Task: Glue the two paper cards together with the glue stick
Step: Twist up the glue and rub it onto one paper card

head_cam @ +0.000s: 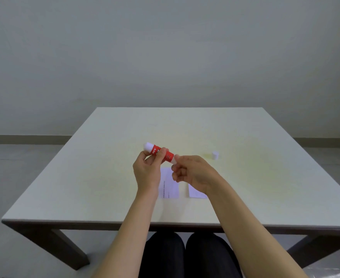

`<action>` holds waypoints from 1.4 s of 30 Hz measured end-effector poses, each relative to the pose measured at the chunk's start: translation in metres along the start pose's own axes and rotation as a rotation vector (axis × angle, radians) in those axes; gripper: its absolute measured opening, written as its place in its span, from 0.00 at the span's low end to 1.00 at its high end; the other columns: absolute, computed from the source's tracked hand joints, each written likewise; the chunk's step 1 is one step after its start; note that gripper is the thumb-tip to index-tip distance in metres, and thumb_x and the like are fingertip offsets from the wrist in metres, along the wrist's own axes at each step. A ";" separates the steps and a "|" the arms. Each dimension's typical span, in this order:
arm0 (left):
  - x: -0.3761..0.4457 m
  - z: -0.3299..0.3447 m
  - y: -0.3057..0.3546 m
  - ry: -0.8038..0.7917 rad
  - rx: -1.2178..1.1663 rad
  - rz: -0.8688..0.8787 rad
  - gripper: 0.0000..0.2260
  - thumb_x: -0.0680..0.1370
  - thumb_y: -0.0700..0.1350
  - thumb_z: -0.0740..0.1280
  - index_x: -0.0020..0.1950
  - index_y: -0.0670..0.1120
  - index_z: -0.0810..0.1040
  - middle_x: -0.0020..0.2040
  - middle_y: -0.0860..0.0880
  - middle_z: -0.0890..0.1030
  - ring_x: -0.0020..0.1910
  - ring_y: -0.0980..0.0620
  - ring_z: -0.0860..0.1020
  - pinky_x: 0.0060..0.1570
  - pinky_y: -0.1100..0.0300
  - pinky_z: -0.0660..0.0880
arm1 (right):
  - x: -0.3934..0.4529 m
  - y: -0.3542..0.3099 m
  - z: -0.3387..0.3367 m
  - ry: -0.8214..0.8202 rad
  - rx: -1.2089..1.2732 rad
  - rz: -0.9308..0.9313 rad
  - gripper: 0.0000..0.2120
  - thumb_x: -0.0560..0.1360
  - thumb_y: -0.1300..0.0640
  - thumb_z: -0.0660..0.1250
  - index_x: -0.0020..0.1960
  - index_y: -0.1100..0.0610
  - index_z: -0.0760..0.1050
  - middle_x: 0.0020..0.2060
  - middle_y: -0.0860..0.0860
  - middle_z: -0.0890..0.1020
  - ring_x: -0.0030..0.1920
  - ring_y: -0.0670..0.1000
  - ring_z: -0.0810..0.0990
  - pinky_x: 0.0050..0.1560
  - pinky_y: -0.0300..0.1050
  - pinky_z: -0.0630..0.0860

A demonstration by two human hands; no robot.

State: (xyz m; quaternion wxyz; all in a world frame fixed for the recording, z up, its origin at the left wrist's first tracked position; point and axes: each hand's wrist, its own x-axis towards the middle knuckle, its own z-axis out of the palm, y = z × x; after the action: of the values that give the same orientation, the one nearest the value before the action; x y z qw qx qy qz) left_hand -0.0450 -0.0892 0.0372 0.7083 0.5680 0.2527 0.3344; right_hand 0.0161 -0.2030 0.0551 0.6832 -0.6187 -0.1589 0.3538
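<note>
I hold a red and white glue stick [158, 153] level above the table, white tip pointing left. My left hand [148, 171] grips its red middle. The fingertips of my right hand [193, 173] pinch its right end. Its white cap [215, 155] stands apart on the table to the right. Two white paper cards lie side by side below my hands: the left card [170, 184] shows a line of print, and the right card [195, 192] is partly hidden by my right wrist.
The pale table [84, 177] has its front edge near me, with dark legs at both corners. My knees show under the front edge. A grey wall and floor lie beyond.
</note>
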 end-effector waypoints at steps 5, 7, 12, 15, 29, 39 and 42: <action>0.001 0.002 0.006 0.003 0.069 0.061 0.09 0.70 0.48 0.73 0.44 0.44 0.79 0.40 0.53 0.86 0.47 0.53 0.84 0.48 0.61 0.73 | 0.005 -0.001 0.014 0.153 -0.022 0.170 0.22 0.79 0.45 0.55 0.34 0.59 0.70 0.23 0.51 0.68 0.20 0.50 0.65 0.22 0.37 0.63; 0.004 0.000 0.008 0.047 0.057 0.076 0.08 0.70 0.48 0.73 0.42 0.45 0.79 0.40 0.53 0.86 0.46 0.53 0.84 0.47 0.61 0.73 | 0.005 0.002 0.012 0.091 -0.039 0.076 0.20 0.79 0.46 0.57 0.40 0.60 0.76 0.26 0.52 0.73 0.23 0.51 0.71 0.25 0.39 0.68; 0.006 0.003 0.010 0.049 0.044 0.071 0.08 0.70 0.48 0.74 0.42 0.45 0.78 0.39 0.53 0.86 0.45 0.52 0.84 0.46 0.62 0.73 | 0.005 -0.003 0.013 0.012 0.013 -0.011 0.12 0.80 0.52 0.60 0.44 0.60 0.73 0.30 0.54 0.77 0.26 0.51 0.75 0.27 0.39 0.70; 0.005 0.004 0.009 0.018 0.094 0.097 0.09 0.69 0.49 0.74 0.41 0.46 0.78 0.41 0.50 0.86 0.45 0.52 0.84 0.45 0.62 0.73 | 0.007 -0.003 0.016 0.078 0.006 0.200 0.21 0.80 0.44 0.54 0.37 0.57 0.69 0.22 0.51 0.72 0.21 0.50 0.69 0.23 0.37 0.65; -0.003 0.005 0.008 -0.059 -0.005 0.009 0.07 0.71 0.47 0.73 0.42 0.45 0.78 0.42 0.50 0.87 0.48 0.52 0.84 0.45 0.68 0.73 | 0.007 0.003 0.011 0.082 0.166 0.223 0.26 0.80 0.43 0.52 0.30 0.57 0.67 0.20 0.48 0.61 0.19 0.47 0.56 0.19 0.37 0.55; -0.009 0.006 0.006 -0.187 -0.039 -0.076 0.05 0.72 0.47 0.72 0.47 0.49 0.83 0.41 0.58 0.86 0.41 0.63 0.82 0.40 0.68 0.74 | 0.008 0.018 0.012 -0.009 0.373 -0.099 0.11 0.76 0.53 0.65 0.50 0.60 0.79 0.41 0.54 0.84 0.40 0.53 0.81 0.39 0.41 0.79; 0.004 -0.019 0.005 -0.381 0.213 -0.013 0.16 0.74 0.53 0.70 0.61 0.58 0.77 0.61 0.64 0.76 0.62 0.66 0.72 0.60 0.63 0.66 | 0.011 0.016 0.004 0.116 0.469 -0.175 0.06 0.76 0.60 0.65 0.49 0.63 0.77 0.38 0.54 0.86 0.39 0.52 0.84 0.38 0.41 0.80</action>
State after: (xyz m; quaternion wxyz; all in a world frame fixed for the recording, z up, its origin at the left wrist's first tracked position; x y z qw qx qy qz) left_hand -0.0573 -0.0740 0.0376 0.6815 0.6909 0.1516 0.1880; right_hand 0.0162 -0.1928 0.0381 0.8439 -0.4467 -0.0858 0.2844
